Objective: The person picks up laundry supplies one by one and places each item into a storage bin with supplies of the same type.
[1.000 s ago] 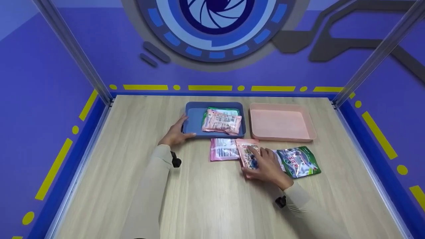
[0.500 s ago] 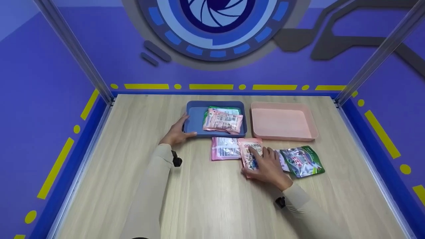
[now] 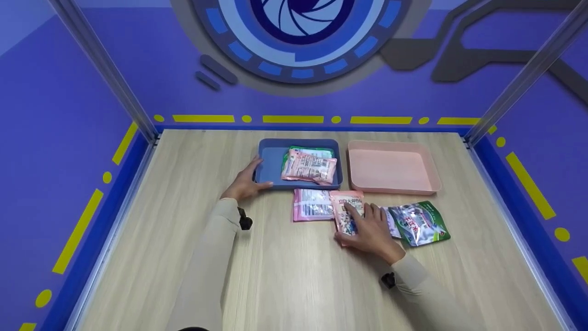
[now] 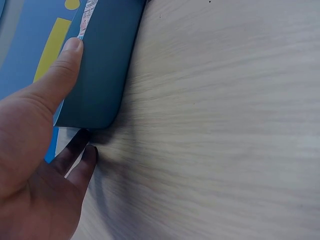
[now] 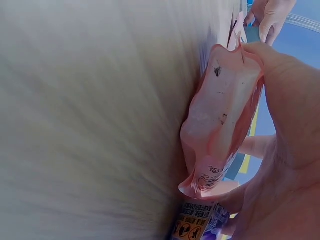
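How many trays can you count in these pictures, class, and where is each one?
2. The blue tray is at the left hand; the pink tray is to the right of it, with a gap between. No tray seems hidden.

left hand (image 3: 242, 186), thumb (image 4: 62, 72) spread from its fingers (image 4: 82, 172); right hand (image 3: 369, 231) palm down.

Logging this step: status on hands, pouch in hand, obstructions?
Left hand holds blue tray by near-left corner. Right hand grips pink pouch, outside tray. Magenta-edged pouch close left, green pouch right; might crowd it.
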